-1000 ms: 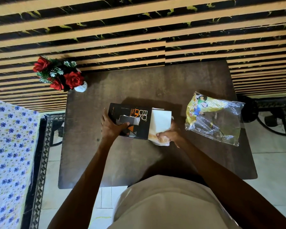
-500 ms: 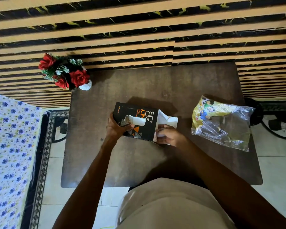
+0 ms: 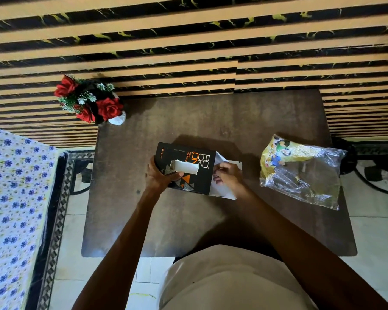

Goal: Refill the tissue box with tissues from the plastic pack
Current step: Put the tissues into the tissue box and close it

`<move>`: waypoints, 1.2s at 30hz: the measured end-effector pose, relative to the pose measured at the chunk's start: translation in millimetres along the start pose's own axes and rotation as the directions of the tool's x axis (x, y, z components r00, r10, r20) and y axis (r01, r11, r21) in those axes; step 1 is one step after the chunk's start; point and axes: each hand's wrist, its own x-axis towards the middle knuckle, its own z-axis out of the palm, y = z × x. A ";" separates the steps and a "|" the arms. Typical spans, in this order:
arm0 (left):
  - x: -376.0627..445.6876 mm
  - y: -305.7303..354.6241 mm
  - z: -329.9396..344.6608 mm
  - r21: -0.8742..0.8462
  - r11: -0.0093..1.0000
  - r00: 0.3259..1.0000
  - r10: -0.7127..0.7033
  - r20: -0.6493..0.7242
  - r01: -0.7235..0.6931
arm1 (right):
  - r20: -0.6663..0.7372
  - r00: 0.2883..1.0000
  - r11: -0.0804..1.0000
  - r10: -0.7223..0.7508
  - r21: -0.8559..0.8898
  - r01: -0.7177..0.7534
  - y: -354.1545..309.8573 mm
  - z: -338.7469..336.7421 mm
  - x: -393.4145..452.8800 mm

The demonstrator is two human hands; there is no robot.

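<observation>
Nearest to us, both forearms reach forward over the bench (image 3: 125, 220) and meet at the tissue box (image 3: 195, 177), which lies flat near the bench's middle, straight ahead of us. Its long axis runs left to right, tilted a little so the right end sits slightly nearer.

Our left hand (image 3: 160, 175) is clamped over the box's near left part, thumb pressed on the printed top just below the slot, where a tuft of tissue (image 3: 185, 167) stands out. Our right hand (image 3: 227, 177) is at the open right end, fingers curled against the white end flaps (image 3: 224, 191); we cannot tell whether it pinches a flap or only presses on it.

That right end is what the coming move turns on, as we judge it. The opening faces right, in line with the long axis, so the right hand is the one placed to work it while the left braces the box against the push.

Further right, well apart from the box, the plastic pack (image 3: 300, 171) lies slack and crumpled, looking mostly emptied.

Farthest off, at the bench's back left corner, stands a pot of red flowers (image 3: 92, 101).
</observation>
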 end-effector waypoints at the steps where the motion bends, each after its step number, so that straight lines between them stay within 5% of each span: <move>1: -0.1 -0.3 -0.2 0.006 1.000 1.000 0.000 -0.004 0.000 | 0.041 0.998 0.999 -0.041 0.007 0.041 -2.3 -2.9 -0.5; 5: -3.0 3.8 -0.4 0.002 1.000 1.000 0.004 -0.005 -0.004 | 0.257 0.966 0.990 -0.021 0.140 -0.015 -11.0 -2.3 1.9; 15: -6.8 2.5 1.2 0.008 1.000 1.000 -0.029 -0.005 0.029 | 0.444 0.896 0.867 0.006 0.444 -0.225 -12.4 1.1 -0.9; 21: -6.3 0.3 1.2 0.000 0.999 0.999 -0.047 0.012 0.047 | 0.488 0.873 0.852 -0.007 0.461 -0.251 -11.2 -2.3 -2.7; 23: -7.9 2.6 1.0 0.013 0.999 0.999 -0.044 0.015 0.044 | 0.455 0.890 0.863 0.002 0.449 -0.231 -12.9 -5.5 -7.8; 26: -10.1 3.9 0.3 0.005 0.999 0.999 -0.052 0.002 0.052 | 0.167 0.986 0.904 0.027 0.417 -0.095 -17.1 -12.0 -13.8; 28: -16.6 11.7 2.4 0.053 0.997 0.999 -0.051 -0.019 0.051 | -0.050 0.998 0.955 -0.042 0.292 0.055 -15.9 -18.4 -17.5; 31: -30.2 28.6 7.4 0.324 0.946 0.991 0.059 -0.122 -0.016 | -0.337 0.896 0.946 -0.289 -0.241 0.215 -12.7 -28.2 -16.7; 33: -40.5 40.0 11.9 0.517 0.844 0.953 0.259 -0.155 -0.145 | -0.279 0.860 0.847 -0.428 -0.457 0.273 -11.4 -31.6 -10.6; 36: -54.1 44.2 30.1 0.631 0.694 0.900 0.436 0.015 -0.347 | 0.086 0.890 0.657 -0.448 -0.643 0.393 -10.6 -39.1 2.3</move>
